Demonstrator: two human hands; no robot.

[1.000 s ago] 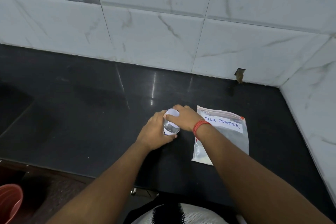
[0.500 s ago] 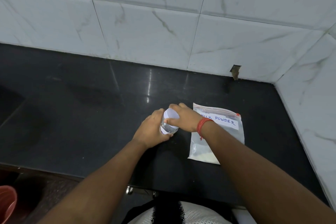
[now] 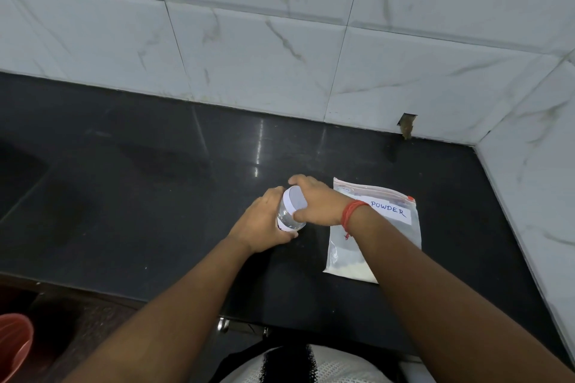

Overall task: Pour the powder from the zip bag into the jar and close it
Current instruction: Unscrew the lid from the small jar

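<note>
A small clear jar [image 3: 288, 221] stands on the black counter [image 3: 155, 196], with a white lid [image 3: 295, 198] on top. My left hand [image 3: 264, 224] is wrapped around the jar's body from the left. My right hand [image 3: 317, 205] grips the lid from the right, with fingers over its rim. A clear zip bag [image 3: 385, 227] labelled "milk powder" lies flat on the counter just right of the jar, white powder gathered at its near end. My right wrist, with a red thread band, partly covers the bag's label.
White marble-pattern tiled walls [image 3: 280, 56] rise behind the counter and along its right side. The counter's front edge runs below my forearms. An orange-red bucket [image 3: 12, 345] sits at the lower left, below the counter.
My right hand's fingers have shifted around the lid, showing more of its white top. The jar stays in the same spot. The view has shifted slightly.
</note>
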